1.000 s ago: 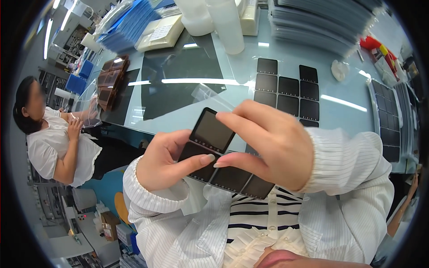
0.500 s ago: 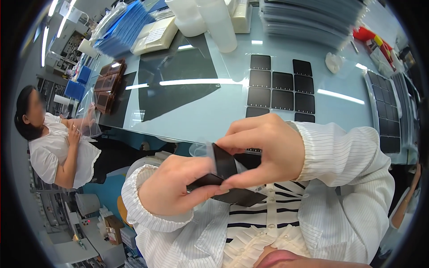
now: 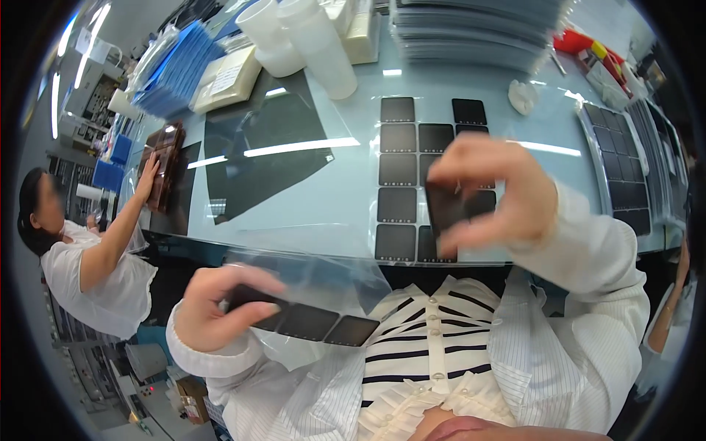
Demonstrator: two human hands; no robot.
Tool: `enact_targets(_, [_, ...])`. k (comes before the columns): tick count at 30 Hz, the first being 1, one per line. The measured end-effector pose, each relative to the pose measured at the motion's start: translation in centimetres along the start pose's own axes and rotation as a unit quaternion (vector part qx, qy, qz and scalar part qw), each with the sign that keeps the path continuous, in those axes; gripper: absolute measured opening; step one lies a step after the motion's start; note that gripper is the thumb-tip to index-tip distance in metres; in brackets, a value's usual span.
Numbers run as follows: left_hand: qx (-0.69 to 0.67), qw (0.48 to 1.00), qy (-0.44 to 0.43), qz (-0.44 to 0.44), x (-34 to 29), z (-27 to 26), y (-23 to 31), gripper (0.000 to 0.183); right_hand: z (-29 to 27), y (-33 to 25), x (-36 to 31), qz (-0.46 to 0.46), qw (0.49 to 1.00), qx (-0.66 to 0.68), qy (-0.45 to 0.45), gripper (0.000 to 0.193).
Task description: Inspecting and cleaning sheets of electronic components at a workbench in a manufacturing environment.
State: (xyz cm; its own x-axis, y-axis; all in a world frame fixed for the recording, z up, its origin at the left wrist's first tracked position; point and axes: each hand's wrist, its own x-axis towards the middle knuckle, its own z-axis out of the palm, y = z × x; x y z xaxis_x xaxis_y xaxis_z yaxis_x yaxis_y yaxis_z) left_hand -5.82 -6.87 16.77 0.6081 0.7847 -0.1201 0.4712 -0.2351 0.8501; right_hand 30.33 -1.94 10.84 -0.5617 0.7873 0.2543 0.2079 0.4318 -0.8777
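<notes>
My left hand [image 3: 209, 312], low at the left, is closed on one end of a strip of dark square plates [image 3: 309, 322] joined in a row. A loose clear plastic film [image 3: 346, 272] hangs around and behind the strip. My right hand [image 3: 515, 187], slightly blurred, pinches a dark flat plate [image 3: 441, 213] between thumb and fingers, tilted above the table. Under and beside it, several dark square plates [image 3: 397, 169] lie in neat columns, each with small marks along its lower edge. My right hand hides part of these columns.
Across the glass-topped table [image 3: 346, 198] lie a dark sheet [image 3: 268, 162], white plastic cylinders [image 3: 323, 62], blue sheets [image 3: 180, 70] and cream packets [image 3: 226, 79]. Stacked trays [image 3: 478, 33] stand behind, a plate-filled tray [image 3: 618, 162] right. A co-worker [image 3: 95, 257] touches a brown case [image 3: 165, 169] at left.
My hands have parted: the left moved left with the strip, the right moved up and right over the columns with a plate. The co-worker's arm now reaches to the brown case.
</notes>
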Motion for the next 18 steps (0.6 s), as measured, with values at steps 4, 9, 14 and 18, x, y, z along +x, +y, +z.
enact_targets(4, [-0.134,0.981,0.130,-0.050,-0.9,0.4,0.1,0.023,-3.9,8.0,1.2,-0.012,0.944,-0.300,0.139,0.054])
enact_targets(9, [-0.163,0.970,0.182,-0.023,-0.3,1.4,-0.2,0.026,-3.6,12.2,3.1,0.040,0.931,-0.334,0.142,0.047])
enact_targets(14, [-0.154,0.973,0.171,-0.022,0.5,2.0,-0.8,0.025,-3.4,14.3,3.2,-0.066,0.902,-0.398,0.154,0.030])
enact_targets(18, [-0.181,0.972,0.148,-0.036,0.5,2.1,-1.5,0.025,-3.2,13.9,3.7,-0.041,0.907,-0.399,0.128,0.022])
